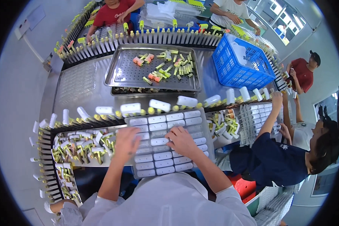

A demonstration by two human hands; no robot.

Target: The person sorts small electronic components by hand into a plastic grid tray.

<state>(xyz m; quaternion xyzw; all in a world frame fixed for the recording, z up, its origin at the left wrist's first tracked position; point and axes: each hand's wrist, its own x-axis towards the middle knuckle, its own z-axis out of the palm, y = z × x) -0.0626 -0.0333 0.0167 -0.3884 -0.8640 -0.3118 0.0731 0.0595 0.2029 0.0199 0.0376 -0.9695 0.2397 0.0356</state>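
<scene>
A clear plastic tray (211, 150) lies in front of me, with rows of white oblong cases (164, 163) in its compartments. A few compartments in its middle rows show only clear plastic. Over the tray's left side is my left hand (127, 142), its fingers blurred. My right hand (180, 138) rests on the tray's middle, fingers stretched toward the left and touching the cases; nothing shows gripped in it. Just beyond the tray runs a conveyor whose holders carry white cases (159, 105) on yellow-green pieces.
A perforated metal tray (120, 71) with yellow-green and pink pieces stands beyond the conveyor, beside a blue crate (224, 71). At left, a bin (56, 141) holds many white and yellow-green pieces. A co-worker in dark blue (278, 158) works close at right; others stand farther off.
</scene>
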